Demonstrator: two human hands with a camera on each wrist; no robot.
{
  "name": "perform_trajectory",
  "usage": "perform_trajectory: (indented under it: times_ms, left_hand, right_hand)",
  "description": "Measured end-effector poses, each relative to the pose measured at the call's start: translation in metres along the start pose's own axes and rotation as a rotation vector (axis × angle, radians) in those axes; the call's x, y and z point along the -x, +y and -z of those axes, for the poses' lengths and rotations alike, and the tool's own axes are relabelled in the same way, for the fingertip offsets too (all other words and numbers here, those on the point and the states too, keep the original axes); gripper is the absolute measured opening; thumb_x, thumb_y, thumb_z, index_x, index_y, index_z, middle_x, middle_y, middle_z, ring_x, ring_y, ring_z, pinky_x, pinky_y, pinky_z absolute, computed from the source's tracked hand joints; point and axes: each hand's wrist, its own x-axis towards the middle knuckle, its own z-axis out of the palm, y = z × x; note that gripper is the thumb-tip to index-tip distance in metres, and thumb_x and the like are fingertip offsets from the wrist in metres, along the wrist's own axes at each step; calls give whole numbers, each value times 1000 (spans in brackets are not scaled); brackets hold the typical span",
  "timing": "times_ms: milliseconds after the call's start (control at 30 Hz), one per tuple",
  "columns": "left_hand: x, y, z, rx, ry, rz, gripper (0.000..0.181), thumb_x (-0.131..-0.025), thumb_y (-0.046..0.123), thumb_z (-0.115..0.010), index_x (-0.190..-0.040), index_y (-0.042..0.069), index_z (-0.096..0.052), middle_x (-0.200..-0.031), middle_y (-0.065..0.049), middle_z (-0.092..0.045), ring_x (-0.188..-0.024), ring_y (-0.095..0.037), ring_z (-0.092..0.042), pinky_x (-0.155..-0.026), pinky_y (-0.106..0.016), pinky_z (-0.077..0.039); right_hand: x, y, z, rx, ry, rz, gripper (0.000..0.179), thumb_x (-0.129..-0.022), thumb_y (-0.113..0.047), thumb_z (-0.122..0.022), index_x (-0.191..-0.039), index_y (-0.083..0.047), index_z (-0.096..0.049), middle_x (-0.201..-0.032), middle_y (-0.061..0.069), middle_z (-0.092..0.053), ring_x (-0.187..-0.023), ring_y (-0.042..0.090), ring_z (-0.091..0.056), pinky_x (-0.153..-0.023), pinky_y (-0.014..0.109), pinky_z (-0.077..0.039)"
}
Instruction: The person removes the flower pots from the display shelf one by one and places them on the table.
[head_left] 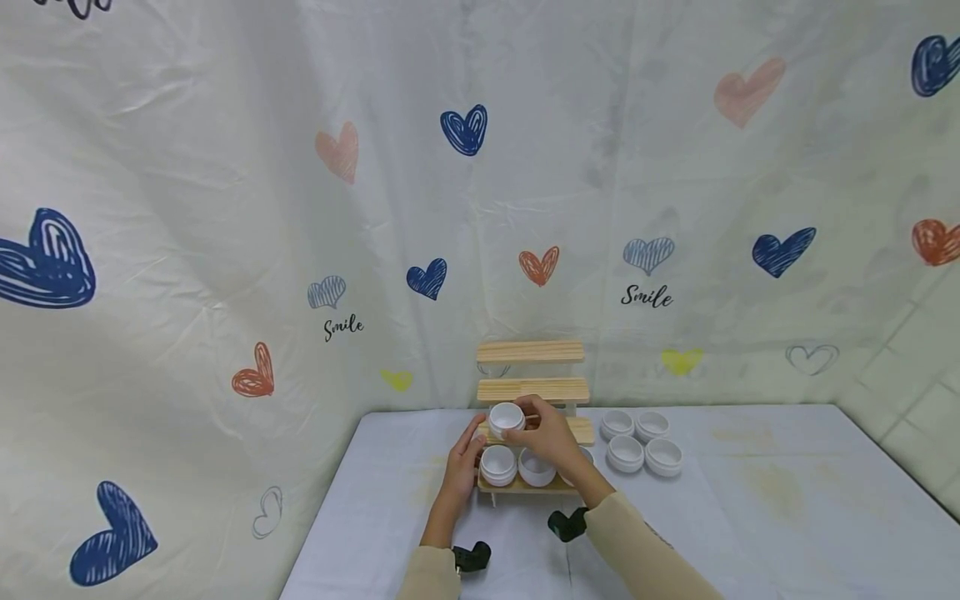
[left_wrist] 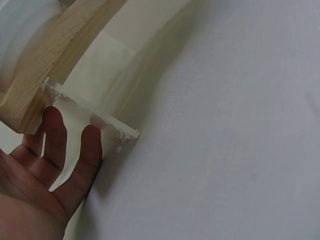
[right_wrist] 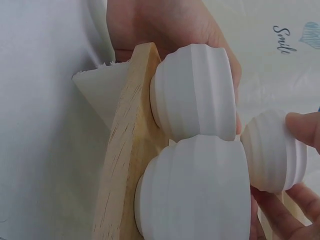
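A tiered wooden display rack (head_left: 534, 389) with several narrow shelves stands at the back of the table. My right hand (head_left: 553, 435) pinches a small white ribbed bowl (head_left: 507, 417) between thumb and fingers at the left end of the second shelf from the bottom. Along the rack's left side, my left hand (head_left: 459, 468) rests with its fingers (left_wrist: 90, 145) gently bent against the white side support (left_wrist: 95, 112), by a wooden shelf end. Below, the bottom shelf carries a white bowl (head_left: 498, 467), another bowl (head_left: 537, 469) and a third, mostly hidden behind my right wrist.
Several more white bowls (head_left: 626, 453) stand grouped on the white tablecloth (head_left: 750, 517) to the right of the rack. A curtain (head_left: 525, 200) printed with hearts hangs close behind the table. Dark straps (head_left: 472, 557) sit at both wrists.
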Motion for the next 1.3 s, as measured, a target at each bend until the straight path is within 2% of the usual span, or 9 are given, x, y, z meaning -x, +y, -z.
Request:
perform_trajectory:
  times_ms: [167,367,533,733,867,1067,1300]
  left_hand:
    - [1,-3,-1,-21,13,-7,51,-106,43,-50,-155,32,-45,-99,-2,-60,-87,-12,-55,-73,-27,-48]
    - [0,-5,0,-16,10,-9,52,-105,44,-51,-155,32,-45,-95,0,-57,-83,-12,-54,-69,-26,-47]
    - [0,-4,-1,-11,8,-16,52,-106,42,-51,-156,29,-44,-97,-6,-57,-81,-11,-53,-68,-25,-46]
    - [0,-3,0,11,4,-3,51,-107,38,-50,-157,29,-43,-103,-13,-59,-81,-11,-52,-68,-24,-45]
    - [3,5,1,34,-16,9,52,-108,31,-50,-158,23,-41,-108,-23,-57,-82,-12,-52,-68,-25,-45]
    - [17,28,1,38,-35,4,52,-107,26,-51,-158,17,-41,-116,-33,-56,-84,-14,-54,-70,-26,-47]
    - [19,29,0,51,-28,-17,53,-107,28,-52,-158,16,-41,-118,-34,-57,-84,-13,-56,-70,-26,-48]
  right_hand:
    - [0,2,3,-16,-8,-1,54,-83,-23,-86,-130,-16,-62,-130,9,-66,-113,27,-64,-99,47,-53]
    - [1,4,9,-9,-14,18,55,-84,-25,-85,-133,-17,-60,-133,11,-64,-115,30,-66,-96,47,-55]
    - [4,6,13,-29,-24,38,56,-85,-20,-84,-134,-13,-59,-133,15,-63,-112,32,-68,-91,44,-58]
    - [8,7,14,-45,-10,31,57,-86,-19,-84,-136,-15,-58,-133,13,-62,-114,29,-66,-93,43,-56]
    - [11,6,16,-77,6,38,56,-86,-20,-83,-136,-14,-58,-132,14,-62,-111,28,-66,-93,44,-56]
    - [16,6,18,-106,15,36,57,-85,-17,-84,-136,-14,-58,-131,15,-61,-111,28,-64,-93,43,-55]
    - [24,5,21,-133,14,13,57,-84,-16,-85,-135,-19,-60,-131,10,-61,-114,29,-62,-95,43,-54]
